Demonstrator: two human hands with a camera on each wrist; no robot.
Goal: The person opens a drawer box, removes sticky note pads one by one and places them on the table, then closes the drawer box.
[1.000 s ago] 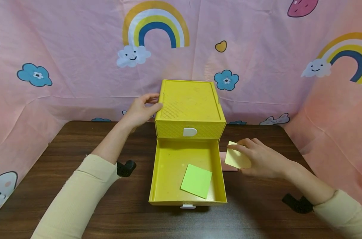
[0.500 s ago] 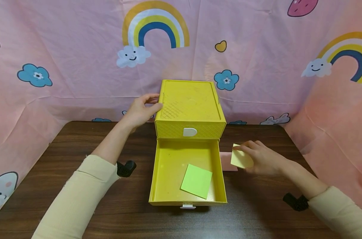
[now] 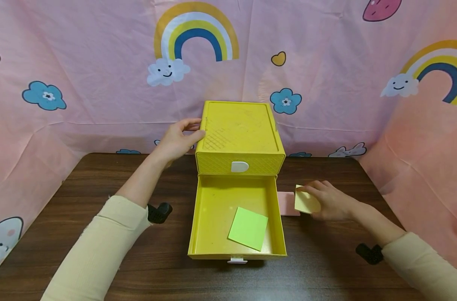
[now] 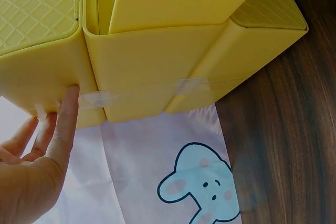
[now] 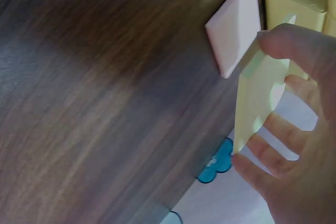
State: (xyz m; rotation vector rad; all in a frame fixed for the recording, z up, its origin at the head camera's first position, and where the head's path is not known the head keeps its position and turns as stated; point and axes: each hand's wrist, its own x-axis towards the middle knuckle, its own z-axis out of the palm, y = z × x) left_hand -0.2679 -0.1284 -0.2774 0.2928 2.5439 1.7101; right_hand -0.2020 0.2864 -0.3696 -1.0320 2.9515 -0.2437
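Note:
My right hand [image 3: 333, 201] pinches a pale yellow sticky note pad [image 3: 306, 202] between thumb and fingers, right of the drawer unit. The right wrist view shows this pad's thickness, tilted above the table. A pink sticky note pad [image 3: 288, 204] lies on the table against the drawer's right side. My left hand [image 3: 177, 140] touches the upper left side of the yellow drawer unit [image 3: 240, 125], thumb at the top edge. In the left wrist view its fingers [image 4: 65, 121] extend against the side wall. A green sticky note pad [image 3: 248, 228] lies inside the pulled-out drawer [image 3: 213, 209].
The unit stands at the back of a dark wooden table [image 3: 157, 259]. Its upper drawer, with a white handle [image 3: 240, 166], is closed. Clear tape [image 4: 97, 98] crosses the tiers' side. A pink patterned cloth [image 3: 111, 83] hangs behind and at both sides.
My right hand has moved a little to the right with the pale yellow pad, and more of the pink pad shows. The left hand stays at the unit's side.

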